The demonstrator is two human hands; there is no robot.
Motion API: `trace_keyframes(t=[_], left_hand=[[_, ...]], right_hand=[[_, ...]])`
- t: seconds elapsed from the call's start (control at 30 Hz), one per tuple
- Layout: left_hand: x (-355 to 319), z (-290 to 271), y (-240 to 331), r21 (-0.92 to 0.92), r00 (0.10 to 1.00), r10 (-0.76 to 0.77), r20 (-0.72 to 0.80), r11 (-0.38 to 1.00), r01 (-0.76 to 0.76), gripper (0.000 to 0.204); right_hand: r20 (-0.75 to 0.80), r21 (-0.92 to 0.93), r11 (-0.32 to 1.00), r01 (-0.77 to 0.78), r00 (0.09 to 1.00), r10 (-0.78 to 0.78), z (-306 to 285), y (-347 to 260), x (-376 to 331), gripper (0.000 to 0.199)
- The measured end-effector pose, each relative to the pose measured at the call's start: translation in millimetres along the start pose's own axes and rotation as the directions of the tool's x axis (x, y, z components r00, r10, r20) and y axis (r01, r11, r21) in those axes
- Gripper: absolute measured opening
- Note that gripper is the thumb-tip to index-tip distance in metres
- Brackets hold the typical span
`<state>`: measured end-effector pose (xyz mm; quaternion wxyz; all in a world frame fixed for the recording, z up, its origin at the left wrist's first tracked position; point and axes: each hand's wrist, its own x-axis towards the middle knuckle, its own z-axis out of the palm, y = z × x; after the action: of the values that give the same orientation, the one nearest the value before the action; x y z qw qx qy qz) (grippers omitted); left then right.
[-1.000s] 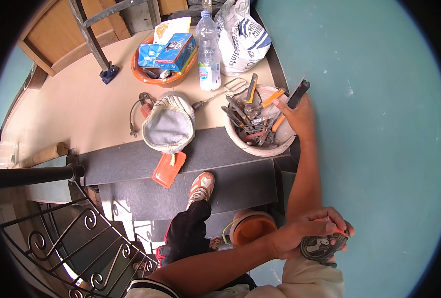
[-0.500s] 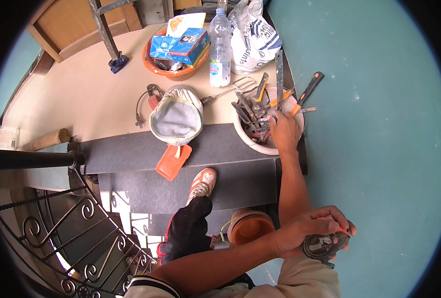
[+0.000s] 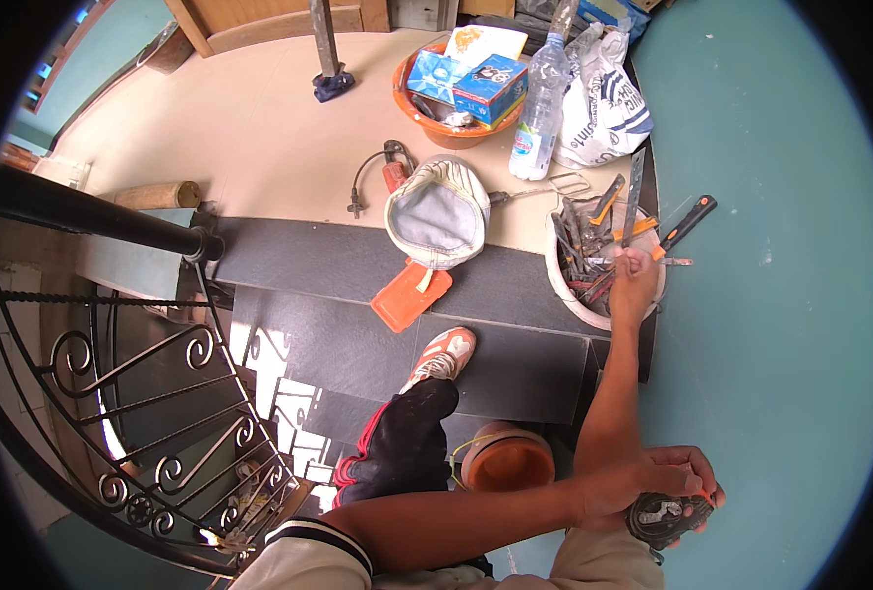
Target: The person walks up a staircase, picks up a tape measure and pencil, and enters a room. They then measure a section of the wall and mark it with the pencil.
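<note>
My left hand (image 3: 658,484), its arm crossing over my right one, is closed around a black tape measure (image 3: 665,518) with an orange part on top. Farther ahead, my right hand (image 3: 635,280) reaches into a pale bucket (image 3: 602,317) of tools, its fingers drawn together at the lower end of a long metal strip (image 3: 634,192). What these fingers grip is hidden. Around them in the bucket are an orange-and-black cutter (image 3: 608,200), a black-handled tool (image 3: 689,224) leaning on the rim, and several dark tools.
Left of the bucket lie a pale cloth bag (image 3: 438,218) and an orange plastic piece (image 3: 412,297) on the dark step. A water bottle (image 3: 540,118), an orange basin (image 3: 407,84) with boxes and a white plastic bag (image 3: 604,108) stand behind. A black railing (image 3: 142,413) borders the left; a teal wall (image 3: 771,324) the right.
My view has turned, so the scene sits farther right and tilted in the picture. My right hand stays in the bucket, and my left still holds the tape measure.
</note>
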<state>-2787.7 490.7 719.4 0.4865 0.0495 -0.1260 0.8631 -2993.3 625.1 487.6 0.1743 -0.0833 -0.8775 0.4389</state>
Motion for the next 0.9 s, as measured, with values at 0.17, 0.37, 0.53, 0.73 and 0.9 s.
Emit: trace_keyframes(t=[0.17,0.37,0.53,0.73,0.9], left_hand=[[-7.5,-0.4,2.2,0.081,1.0,0.021,-0.017,0.996,-0.02,0.028],[-10.9,-3.3,1.1,0.087,0.995,0.081,0.055,0.993,-0.086,0.034],[-17.4,-1.0,2.6,0.053,0.989,0.132,0.061,0.989,-0.135,0.032],[-26.8,-3.2,4.2,0.102,0.986,0.165,0.033,0.981,-0.168,0.035],[-27.5,-2.6,-4.5,0.088,0.986,0.16,0.049,0.982,-0.164,0.036]], right_hand=[[-0.368,0.301,0.931,0.205,0.926,-0.085,-18.1,-132.5,-23.0,0.026],[0.495,0.131,0.944,-0.304,0.845,0.204,88.6,-150.6,-143.6,0.048],[0.453,-0.158,0.94,-0.302,0.824,0.341,178.8,-118.4,-206.4,0.084],[0.481,0.229,0.854,-0.467,0.817,0.318,208.0,-101.1,-213.6,0.059],[0.47,0.428,0.746,-0.51,0.831,0.299,182.2,-54.9,-184.3,0.024]])
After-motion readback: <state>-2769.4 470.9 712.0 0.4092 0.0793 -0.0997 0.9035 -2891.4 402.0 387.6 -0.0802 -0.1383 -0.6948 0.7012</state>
